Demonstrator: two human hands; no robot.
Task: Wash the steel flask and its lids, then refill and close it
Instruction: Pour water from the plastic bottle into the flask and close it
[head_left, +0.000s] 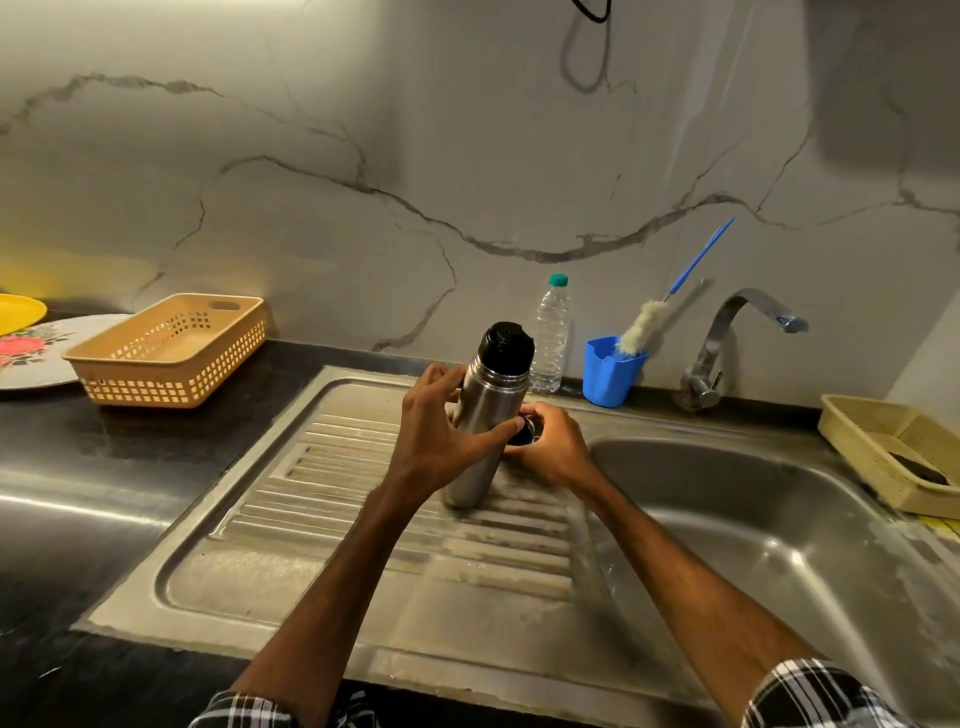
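The steel flask (480, 410) stands upright on the ribbed drainboard (395, 525), with a black inner lid (506, 343) on its mouth. My left hand (441, 436) wraps around the flask's body from the left. Just right of the flask, my right hand (550, 447) closes on a dark outer lid (524, 432), which is mostly hidden by fingers. A clear plastic water bottle (551, 338) with a green cap stands behind the flask by the wall.
A blue cup (610, 376) holds a bottle brush (644, 327). The tap (727, 338) stands over the sink basin (769, 519). An orange basket (171, 348) and plates (26, 353) sit left; a beige tray (893, 447) sits right.
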